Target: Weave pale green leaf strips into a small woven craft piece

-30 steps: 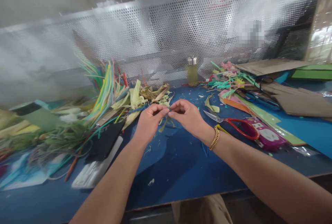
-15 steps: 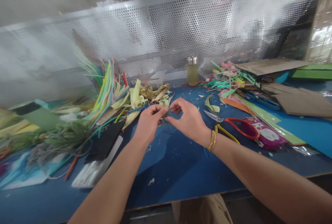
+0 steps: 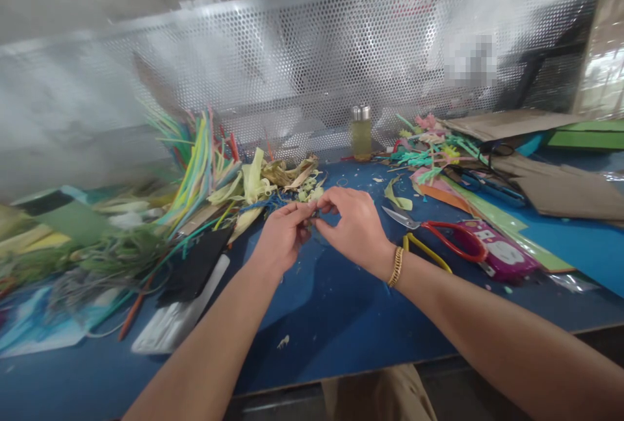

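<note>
My left hand [image 3: 281, 238] and my right hand [image 3: 355, 225] meet over the middle of the blue table [image 3: 322, 330]. Both are closed in a pinch, thumbs against fingers, around something small and dark greenish that the fingertips mostly hide. Just behind them lie pale dried corn husks [image 3: 253, 180] and a tangle of blue string [image 3: 268, 203]. To the right of my right hand rest red-handled scissors [image 3: 455, 236], their blades pointing left, with a yellow-handled tool [image 3: 429, 252] beside them.
Bundled coloured pipe cleaners [image 3: 195, 167] and green yarn [image 3: 127, 249] crowd the left, near a black phone-like slab [image 3: 195, 271]. A glass bottle [image 3: 361, 135] stands before the perforated metal screen [image 3: 312, 57]. At right are a purple box [image 3: 509, 252] and brown cardboard [image 3: 570, 187].
My fingertips have drawn closer together at the pinch, and my left fingers have curled in more. The things on the table stay where they were.
</note>
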